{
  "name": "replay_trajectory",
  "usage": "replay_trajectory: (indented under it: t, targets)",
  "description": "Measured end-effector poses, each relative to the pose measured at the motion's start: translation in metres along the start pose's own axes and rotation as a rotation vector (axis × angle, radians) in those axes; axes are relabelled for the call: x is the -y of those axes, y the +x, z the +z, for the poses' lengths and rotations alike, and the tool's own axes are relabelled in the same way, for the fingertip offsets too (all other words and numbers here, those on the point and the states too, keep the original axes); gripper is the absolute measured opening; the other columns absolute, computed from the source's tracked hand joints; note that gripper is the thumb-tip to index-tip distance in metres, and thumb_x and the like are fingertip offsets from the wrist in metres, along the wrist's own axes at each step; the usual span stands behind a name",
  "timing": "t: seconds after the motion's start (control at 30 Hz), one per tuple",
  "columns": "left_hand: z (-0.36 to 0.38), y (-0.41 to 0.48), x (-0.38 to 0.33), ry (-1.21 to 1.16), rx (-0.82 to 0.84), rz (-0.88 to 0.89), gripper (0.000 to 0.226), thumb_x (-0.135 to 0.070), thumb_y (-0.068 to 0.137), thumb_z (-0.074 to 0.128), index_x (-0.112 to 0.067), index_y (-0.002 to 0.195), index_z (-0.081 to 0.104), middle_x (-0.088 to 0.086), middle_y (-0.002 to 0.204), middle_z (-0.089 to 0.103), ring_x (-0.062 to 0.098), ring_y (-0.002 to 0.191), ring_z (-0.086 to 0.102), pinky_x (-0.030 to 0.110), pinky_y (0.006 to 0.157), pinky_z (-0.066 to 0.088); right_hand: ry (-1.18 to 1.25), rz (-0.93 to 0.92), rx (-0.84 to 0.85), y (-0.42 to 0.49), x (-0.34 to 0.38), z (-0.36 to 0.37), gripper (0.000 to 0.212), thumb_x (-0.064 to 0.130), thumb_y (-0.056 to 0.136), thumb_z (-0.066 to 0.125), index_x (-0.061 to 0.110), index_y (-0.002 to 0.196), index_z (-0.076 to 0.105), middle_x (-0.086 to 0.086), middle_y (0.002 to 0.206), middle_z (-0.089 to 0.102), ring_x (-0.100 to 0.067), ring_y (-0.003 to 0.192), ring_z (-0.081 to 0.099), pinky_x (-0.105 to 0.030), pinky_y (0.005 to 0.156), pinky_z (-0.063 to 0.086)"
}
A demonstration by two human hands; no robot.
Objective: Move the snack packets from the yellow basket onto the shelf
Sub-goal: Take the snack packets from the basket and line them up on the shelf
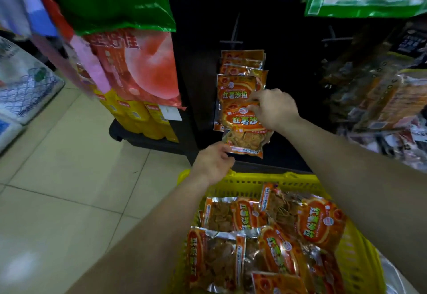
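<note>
An orange snack packet [242, 129] hangs at the front of a row of like packets [240, 67] on a hook of the dark shelf [201, 81]. My right hand [273, 108] pinches this packet's top edge. My left hand [213, 162] holds its bottom left corner with curled fingers. Below, the yellow basket [254, 180] holds several more orange packets [277, 231] lying flat in a pile.
Large green and pink bags [129, 39] hang at the left, with yellow cans [143, 120] beneath them. More hanging goods [381, 99] crowd the right side. Empty hooks [233, 32] stick out above the packet row. Beige floor tiles [69, 166] stretch to the left.
</note>
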State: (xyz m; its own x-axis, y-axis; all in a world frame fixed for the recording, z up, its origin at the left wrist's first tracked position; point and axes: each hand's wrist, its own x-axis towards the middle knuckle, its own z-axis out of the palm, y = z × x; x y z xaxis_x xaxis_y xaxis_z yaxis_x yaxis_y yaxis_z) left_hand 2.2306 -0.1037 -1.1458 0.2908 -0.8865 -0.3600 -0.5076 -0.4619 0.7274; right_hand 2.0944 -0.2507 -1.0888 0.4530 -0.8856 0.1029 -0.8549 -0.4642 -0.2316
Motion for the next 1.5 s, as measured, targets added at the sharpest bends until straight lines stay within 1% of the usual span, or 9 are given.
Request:
replay_trajectory:
  t: [0.27, 0.53, 0.6, 0.7, 0.77, 0.83, 0.93, 1.17, 1.5]
  targets:
    - [0.043, 0.089, 0.030, -0.001, 0.025, -0.027, 0.071, -0.030, 0.087, 0.068, -0.041, 0.149, 0.036, -0.003, 0.153, 0.040, 0.020, 0.135, 0.044, 0.038, 0.114, 0.036, 0.216, -0.100, 0.106, 0.067, -0.005, 0.055, 0.024, 0.039, 0.095, 0.060, 0.029, 0.116, 0.067, -0.003, 0.115, 0.066, -0.026, 0.106, 0.061, -0.039, 0.084, 0.053]
    - [0.053, 0.124, 0.041, 0.005, 0.021, -0.001, 0.077, -0.029, 0.091, 0.067, -0.042, 0.154, 0.025, -0.005, 0.155, 0.040, 0.017, 0.140, 0.041, 0.036, 0.116, 0.033, 0.172, -0.014, -0.179, 0.059, -0.045, 0.069, 0.064, 0.039, 0.086, 0.069, 0.023, 0.141, 0.042, -0.012, 0.135, 0.051, -0.032, 0.123, 0.048, -0.047, 0.098, 0.045]
    - [0.054, 0.128, 0.042, 0.004, 0.031, 0.002, 0.077, -0.028, 0.091, 0.066, -0.043, 0.154, 0.024, -0.005, 0.156, 0.039, 0.017, 0.140, 0.040, 0.037, 0.117, 0.033, 0.246, 0.099, -0.252, 0.032, -0.061, 0.085, 0.048, 0.036, 0.086, 0.068, 0.020, 0.127, 0.048, -0.011, 0.124, 0.053, -0.031, 0.113, 0.053, -0.043, 0.088, 0.049]
    - [0.055, 0.134, 0.043, 0.009, 0.033, 0.008, 0.074, -0.028, 0.093, 0.064, -0.046, 0.153, 0.024, -0.003, 0.156, 0.039, 0.019, 0.140, 0.041, 0.041, 0.116, 0.035, 0.472, 0.181, 0.124, 0.001, -0.070, 0.118, 0.023, 0.031, 0.092, 0.063, 0.031, 0.113, 0.052, 0.000, 0.108, 0.066, -0.019, 0.093, 0.065, -0.029, 0.071, 0.048]
    - [0.055, 0.138, 0.044, 0.028, 0.024, 0.024, 0.072, -0.028, 0.094, 0.064, -0.046, 0.152, 0.026, 0.000, 0.155, 0.038, 0.021, 0.140, 0.040, 0.042, 0.115, 0.036, 0.545, 0.185, 0.362, -0.007, -0.065, 0.136, 0.049, 0.036, 0.094, 0.062, 0.035, 0.139, 0.042, -0.001, 0.127, 0.064, -0.017, 0.106, 0.064, -0.025, 0.081, 0.046]
    - [0.054, 0.142, 0.046, 0.055, 0.016, 0.048, 0.070, -0.029, 0.095, 0.063, -0.045, 0.153, 0.027, 0.002, 0.156, 0.037, 0.023, 0.141, 0.039, 0.042, 0.115, 0.035, 0.616, 0.221, 0.441, -0.004, -0.051, 0.148, 0.078, 0.045, 0.094, 0.059, 0.039, 0.154, 0.010, -0.001, 0.139, 0.055, -0.023, 0.116, 0.060, -0.032, 0.090, 0.047]
    - [0.054, 0.146, 0.051, 0.059, 0.002, 0.084, 0.070, -0.028, 0.094, 0.064, -0.044, 0.152, 0.028, 0.002, 0.155, 0.037, 0.022, 0.141, 0.038, 0.040, 0.115, 0.034, 0.757, 0.306, 0.389, 0.012, -0.029, 0.163, 0.080, 0.046, 0.098, 0.050, 0.041, 0.153, -0.007, -0.005, 0.135, 0.058, -0.026, 0.106, 0.065, -0.044, 0.090, 0.054]
    - [0.052, 0.159, 0.054, 0.111, -0.013, 0.138, 0.067, -0.027, 0.097, 0.059, -0.049, 0.151, 0.027, -0.001, 0.157, 0.033, 0.021, 0.142, 0.035, 0.032, 0.111, 0.036, 0.743, 0.375, 0.176, 0.036, -0.022, 0.180, 0.058, 0.029, 0.103, 0.044, 0.031, 0.153, 0.017, -0.006, 0.118, 0.064, -0.023, 0.095, 0.064, -0.030, 0.071, 0.047]
    - [0.042, 0.138, 0.048, 0.100, 0.097, 0.055, 0.069, -0.029, 0.096, 0.061, -0.049, 0.151, 0.027, -0.003, 0.156, 0.039, 0.019, 0.138, 0.042, 0.021, 0.100, 0.032, 0.653, 0.306, 0.227, 0.007, -0.045, 0.159, 0.068, 0.034, 0.095, 0.060, 0.039, 0.151, 0.021, 0.008, 0.116, 0.054, -0.006, 0.091, 0.059, -0.014, 0.061, 0.039]
